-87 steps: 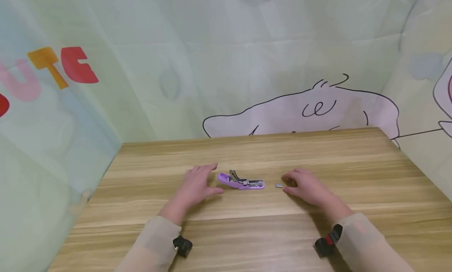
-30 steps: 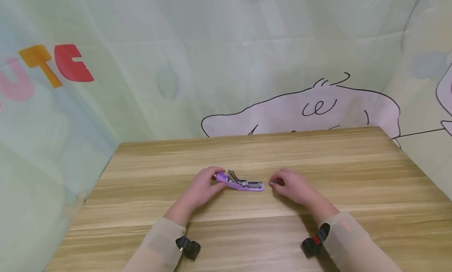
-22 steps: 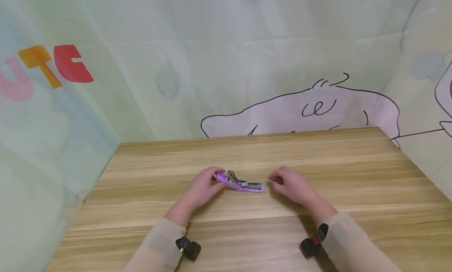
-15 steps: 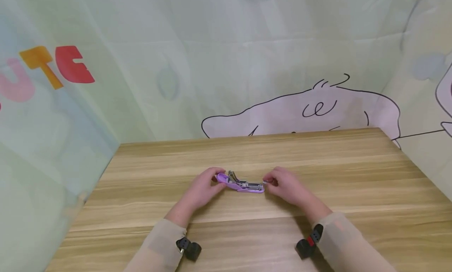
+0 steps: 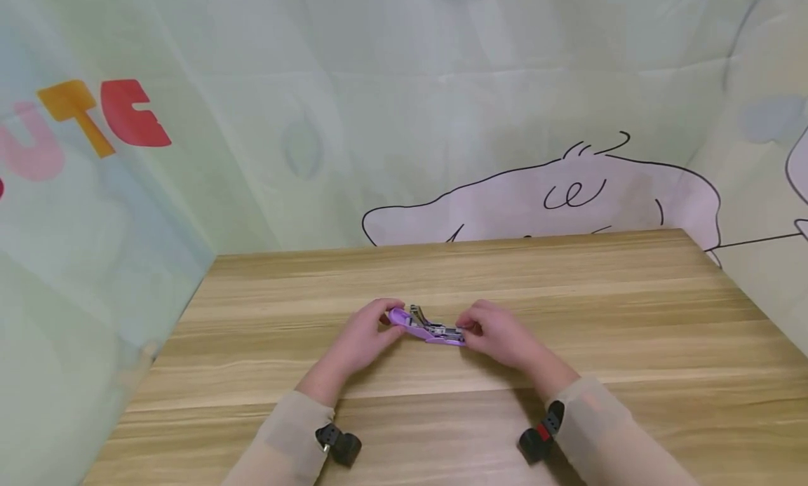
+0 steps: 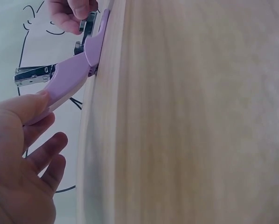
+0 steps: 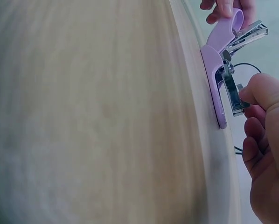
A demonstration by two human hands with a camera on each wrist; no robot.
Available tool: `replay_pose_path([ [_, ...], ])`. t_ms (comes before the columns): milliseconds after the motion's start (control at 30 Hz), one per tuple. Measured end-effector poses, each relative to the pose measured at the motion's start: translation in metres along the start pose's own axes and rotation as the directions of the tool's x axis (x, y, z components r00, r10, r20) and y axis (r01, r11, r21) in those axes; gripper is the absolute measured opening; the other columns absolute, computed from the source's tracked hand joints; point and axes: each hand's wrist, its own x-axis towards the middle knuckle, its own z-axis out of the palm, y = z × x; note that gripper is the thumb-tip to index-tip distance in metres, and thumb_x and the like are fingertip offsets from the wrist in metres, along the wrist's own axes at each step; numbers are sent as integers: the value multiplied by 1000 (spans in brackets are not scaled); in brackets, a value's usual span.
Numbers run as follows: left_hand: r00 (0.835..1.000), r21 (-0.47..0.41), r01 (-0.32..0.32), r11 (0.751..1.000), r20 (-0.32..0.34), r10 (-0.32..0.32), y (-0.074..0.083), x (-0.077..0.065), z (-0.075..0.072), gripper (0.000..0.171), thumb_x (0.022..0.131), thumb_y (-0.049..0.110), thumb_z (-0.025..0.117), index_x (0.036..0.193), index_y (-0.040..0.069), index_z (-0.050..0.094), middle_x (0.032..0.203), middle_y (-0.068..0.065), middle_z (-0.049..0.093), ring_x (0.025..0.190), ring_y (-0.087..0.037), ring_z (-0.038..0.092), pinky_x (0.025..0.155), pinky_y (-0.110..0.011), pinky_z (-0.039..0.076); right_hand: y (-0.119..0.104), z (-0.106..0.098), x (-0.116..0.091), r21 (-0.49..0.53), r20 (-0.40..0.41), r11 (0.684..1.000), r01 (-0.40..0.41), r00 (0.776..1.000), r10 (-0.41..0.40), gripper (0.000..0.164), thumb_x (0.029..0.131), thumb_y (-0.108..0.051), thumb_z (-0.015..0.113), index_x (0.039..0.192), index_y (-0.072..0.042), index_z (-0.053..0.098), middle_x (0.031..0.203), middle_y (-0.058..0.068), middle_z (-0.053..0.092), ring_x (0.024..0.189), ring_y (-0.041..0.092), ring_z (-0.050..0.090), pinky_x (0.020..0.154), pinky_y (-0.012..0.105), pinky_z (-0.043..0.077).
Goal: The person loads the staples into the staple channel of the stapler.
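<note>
A purple stapler (image 5: 435, 340) lies folded open on the table, its metal magazine bare and a metal arm tilted up. In the left wrist view, my left hand (image 6: 18, 154) pinches the stapler's raised purple top (image 6: 67, 77) between thumb and index finger; the other fingers hang loosely curled. My right hand (image 5: 499, 334) is over the magazine's far right end. In the right wrist view its thumb and index finger pinch a small grey strip of staples (image 7: 240, 87) at the magazine (image 7: 232, 91). My fingers hide most of the strip.
The wood-grain table (image 5: 404, 416) spreads around both hands, its back edge against a printed curtain (image 5: 391, 121). A small black camera sits on each wrist, the left camera (image 5: 341, 444) and the right camera (image 5: 536, 440).
My left hand took hold of the stapler's top. My right hand picked the staple strip off the table and moved left with it, onto the magazine. The stapler has barely moved.
</note>
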Motion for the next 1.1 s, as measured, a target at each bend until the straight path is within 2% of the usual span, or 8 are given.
replay_pose_path([
  [567, 1000, 7, 7, 1000, -11, -7, 0, -1, 1, 39, 88, 20, 66, 125, 10, 56, 109, -1, 61, 95, -16, 56, 86, -38, 47, -4, -2, 1, -78, 28, 996, 34, 999, -32, 13, 81, -10, 68, 94, -9, 68, 91, -3, 57, 80, 9, 53, 72, 26, 50],
  [833, 1000, 8, 7, 1000, -12, -7, 1, -1, 1, 39, 88, 19, 66, 125, 10, 56, 107, -1, 61, 95, -16, 56, 85, -37, 47, -2, -2, 1, -102, 13, 990, 100, 995, -99, 11, 82, -12, 68, 92, -11, 68, 91, -4, 59, 81, 10, 54, 73, 27, 49],
  [1100, 1000, -1, 11, 1000, -14, -11, 2, -2, 2, 39, 88, 19, 66, 125, 9, 57, 109, -2, 61, 96, -17, 56, 86, -38, 47, -1, -1, 0, -86, 24, 993, 87, 996, -85, 11, 82, -13, 69, 93, -12, 67, 91, -5, 58, 82, 9, 55, 74, 28, 50],
])
